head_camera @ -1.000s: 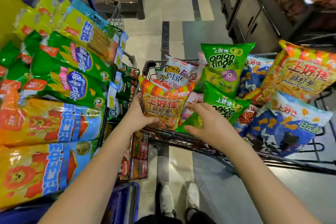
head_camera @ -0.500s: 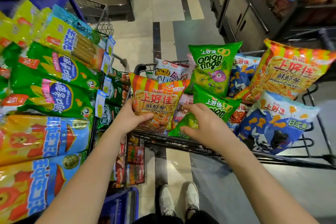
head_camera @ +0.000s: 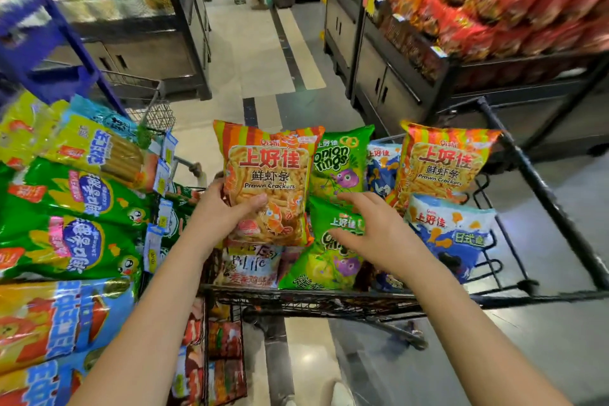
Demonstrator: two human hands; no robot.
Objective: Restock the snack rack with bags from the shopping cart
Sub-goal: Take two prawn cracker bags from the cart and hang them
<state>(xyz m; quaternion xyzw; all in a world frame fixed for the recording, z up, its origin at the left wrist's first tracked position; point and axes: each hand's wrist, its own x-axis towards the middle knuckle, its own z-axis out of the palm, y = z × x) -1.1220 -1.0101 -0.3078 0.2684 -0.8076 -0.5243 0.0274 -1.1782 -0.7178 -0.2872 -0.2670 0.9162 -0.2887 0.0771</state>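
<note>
While bags crowd the cart [head_camera: 543,175], left hand [head_camera: 220,217] lifts prawn crackers [head_camera: 267,175].

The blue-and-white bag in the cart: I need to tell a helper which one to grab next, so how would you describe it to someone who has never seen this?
Find the black wire shopping cart in the aisle. At its right side, below an orange-striped Prawn Crackers bag, lies the blue-and-white bag. It alone shows orange fish-shaped snacks over a dark blue splash.
</note>
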